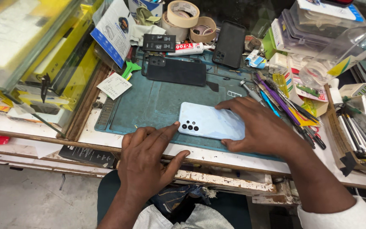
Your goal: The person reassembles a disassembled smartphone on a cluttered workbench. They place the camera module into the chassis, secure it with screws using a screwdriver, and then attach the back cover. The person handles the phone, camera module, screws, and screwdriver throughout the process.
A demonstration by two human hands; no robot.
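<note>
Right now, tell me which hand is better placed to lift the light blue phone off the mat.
Probably the right hand: it spans the light blue phone, thumb at the near edge, fingers on the far edge. The left hand only touches its camera-end edge with one fingertip.

Two hands (149,157) (261,127); one pale blue phone (212,122); two black phones (175,71) (229,44); three tan tape rolls (183,13); one white glue tube (189,49).

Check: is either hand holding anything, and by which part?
Pale blue phone, face down on teal mat: right hand pins its right end; left hand fingertip touches its camera-end edge. Nothing lifted.
</note>
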